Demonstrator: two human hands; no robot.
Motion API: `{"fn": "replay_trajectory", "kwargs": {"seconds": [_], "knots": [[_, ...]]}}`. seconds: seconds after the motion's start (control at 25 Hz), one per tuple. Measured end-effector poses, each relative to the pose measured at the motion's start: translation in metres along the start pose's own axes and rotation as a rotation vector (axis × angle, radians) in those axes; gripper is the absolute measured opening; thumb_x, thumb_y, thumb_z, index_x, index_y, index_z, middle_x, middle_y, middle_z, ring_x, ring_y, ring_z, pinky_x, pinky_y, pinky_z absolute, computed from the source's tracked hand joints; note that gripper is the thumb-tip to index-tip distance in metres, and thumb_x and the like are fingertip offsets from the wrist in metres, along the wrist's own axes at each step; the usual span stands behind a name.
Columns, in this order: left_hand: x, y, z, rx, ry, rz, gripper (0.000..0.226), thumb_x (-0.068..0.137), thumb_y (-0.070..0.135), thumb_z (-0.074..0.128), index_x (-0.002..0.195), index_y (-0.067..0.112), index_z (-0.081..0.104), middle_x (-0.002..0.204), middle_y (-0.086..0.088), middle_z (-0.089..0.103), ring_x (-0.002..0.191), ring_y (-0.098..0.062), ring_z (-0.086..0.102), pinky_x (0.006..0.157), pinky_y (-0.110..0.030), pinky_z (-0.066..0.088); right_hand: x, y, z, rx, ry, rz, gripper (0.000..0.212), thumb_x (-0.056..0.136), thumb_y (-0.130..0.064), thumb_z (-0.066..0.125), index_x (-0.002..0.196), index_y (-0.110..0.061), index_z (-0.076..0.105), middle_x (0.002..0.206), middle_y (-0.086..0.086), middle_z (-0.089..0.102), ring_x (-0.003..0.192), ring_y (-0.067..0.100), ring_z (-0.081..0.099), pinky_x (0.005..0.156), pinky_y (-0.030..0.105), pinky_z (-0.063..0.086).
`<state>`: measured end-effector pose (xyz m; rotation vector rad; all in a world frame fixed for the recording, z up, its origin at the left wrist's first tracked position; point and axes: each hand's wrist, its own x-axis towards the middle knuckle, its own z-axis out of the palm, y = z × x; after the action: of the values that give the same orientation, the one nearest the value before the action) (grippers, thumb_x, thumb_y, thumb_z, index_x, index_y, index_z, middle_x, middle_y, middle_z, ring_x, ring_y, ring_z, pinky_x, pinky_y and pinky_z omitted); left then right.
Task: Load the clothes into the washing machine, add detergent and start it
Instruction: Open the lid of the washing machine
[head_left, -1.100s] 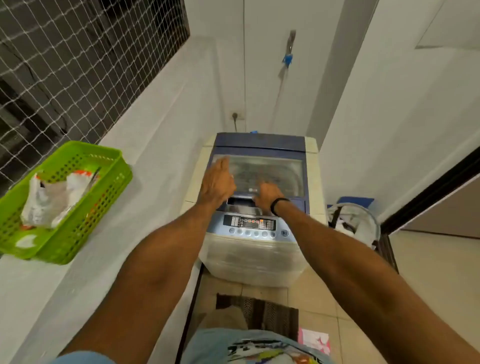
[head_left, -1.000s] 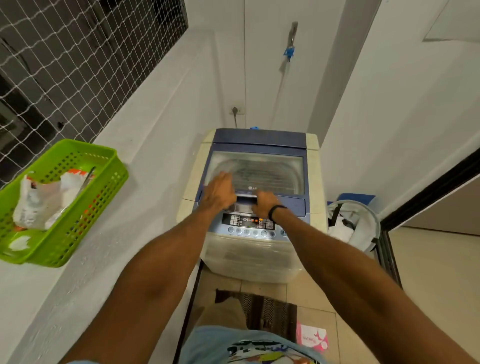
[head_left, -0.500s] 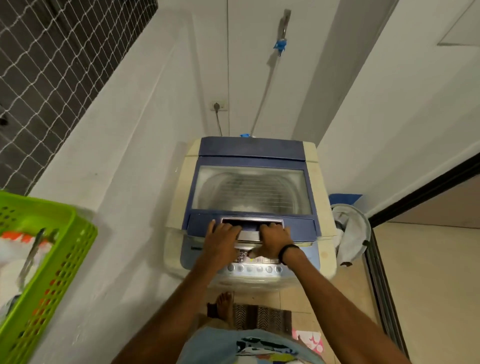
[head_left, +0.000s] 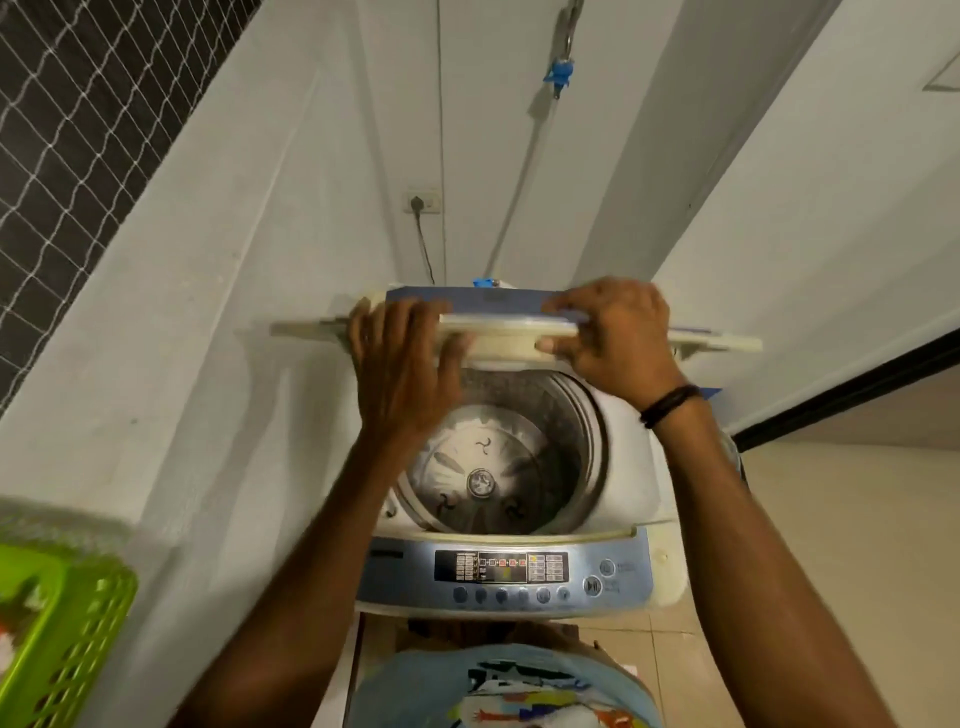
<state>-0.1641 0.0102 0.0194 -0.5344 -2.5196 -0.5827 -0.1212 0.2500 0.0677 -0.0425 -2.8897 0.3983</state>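
A top-loading washing machine (head_left: 628, 467) stands against the back wall, cream with a blue control panel (head_left: 504, 571). Its lid (head_left: 509, 325) is raised and folded toward the back. My left hand (head_left: 402, 364) and my right hand (head_left: 615, 338) both grip the lid's front edge, fingers curled over it. Below them the steel drum (head_left: 519, 467) lies open, and only the pulsator at its bottom shows inside. No clothes are visible in the drum.
A green plastic basket (head_left: 57, 634) sits on the white ledge at lower left. The wall behind carries a socket (head_left: 423, 202) and a tap with a hose (head_left: 558, 73). Netting covers the window at upper left. A dark door frame runs along the right.
Both hands have lifted the lid from flat and shut to raised at the back, exposing the drum. The camera has moved closer over the machine.
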Motion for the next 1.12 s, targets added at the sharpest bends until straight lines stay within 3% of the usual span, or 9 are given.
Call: {"fn": "replay_trajectory", "kwargs": {"seconds": [0.12,0.24,0.52,0.8,0.92,1.0,1.12], "knots": [[0.078,-0.005,0.021,0.057,0.036,-0.021,0.039,0.099,0.051,0.037,0.105,0.021,0.061,0.101,-0.004,0.060,0.098,-0.026,0.053,0.103,-0.043,0.030,0.055,0.014,-0.004,-0.012,0.218,0.060,0.049,0.087,-0.067,0.046,0.107,-0.030,0.071,0.094,0.003,0.070,0.096,0.025,0.060,0.096,0.046,0.038],[0.136,-0.012,0.044,0.112,0.004,-0.060,0.042,0.098,0.053,0.032,0.102,0.020,0.059,0.099,-0.003,0.060,0.093,-0.024,0.052,0.097,-0.041,0.033,0.103,0.024,0.011,-0.045,0.327,0.116,0.050,0.097,-0.060,0.031,0.110,-0.028,0.068,0.096,0.006,0.065,0.095,0.025,0.055,0.094,0.041,0.031],[0.202,-0.023,0.084,0.147,-0.053,-0.102,0.050,0.096,0.055,0.029,0.100,0.017,0.060,0.101,-0.006,0.064,0.094,-0.023,0.055,0.094,-0.039,0.035,0.182,0.049,0.030,-0.065,0.292,0.173,0.056,0.099,-0.057,0.023,0.113,-0.026,0.067,0.101,0.009,0.063,0.095,0.029,0.054,0.094,0.042,0.032],[0.215,-0.028,0.102,0.187,-0.002,-0.124,0.053,0.096,0.058,0.030,0.096,0.016,0.063,0.095,-0.005,0.065,0.088,-0.023,0.056,0.089,-0.039,0.037,0.196,0.055,0.039,-0.049,0.336,0.185,0.055,0.100,-0.053,0.024,0.109,-0.022,0.068,0.098,0.009,0.063,0.092,0.027,0.053,0.095,0.042,0.031],[0.210,-0.027,0.099,0.182,0.018,-0.109,0.053,0.097,0.057,0.030,0.096,0.017,0.064,0.095,-0.005,0.065,0.088,-0.023,0.056,0.089,-0.039,0.038,0.193,0.056,0.043,-0.035,0.351,0.204,0.055,0.099,-0.054,0.024,0.111,-0.023,0.068,0.104,0.007,0.062,0.100,0.025,0.052,0.098,0.041,0.030],[0.205,-0.026,0.095,0.140,0.033,-0.095,0.052,0.097,0.057,0.030,0.103,0.019,0.065,0.103,-0.004,0.066,0.097,-0.022,0.057,0.096,-0.038,0.036,0.187,0.051,0.046,0.018,0.391,0.257,0.054,0.098,-0.056,0.026,0.123,-0.024,0.062,0.122,0.008,0.058,0.117,0.025,0.048,0.106,0.041,0.028],[0.191,-0.021,0.090,0.049,0.059,-0.135,0.059,0.099,0.059,0.029,0.136,0.021,0.054,0.144,-0.008,0.051,0.136,-0.023,0.043,0.119,-0.040,0.019,0.172,0.040,0.046,0.093,0.438,0.317,0.060,0.099,-0.057,0.028,0.146,-0.022,0.037,0.151,0.012,0.037,0.141,0.029,0.029,0.119,0.043,0.014]]}}
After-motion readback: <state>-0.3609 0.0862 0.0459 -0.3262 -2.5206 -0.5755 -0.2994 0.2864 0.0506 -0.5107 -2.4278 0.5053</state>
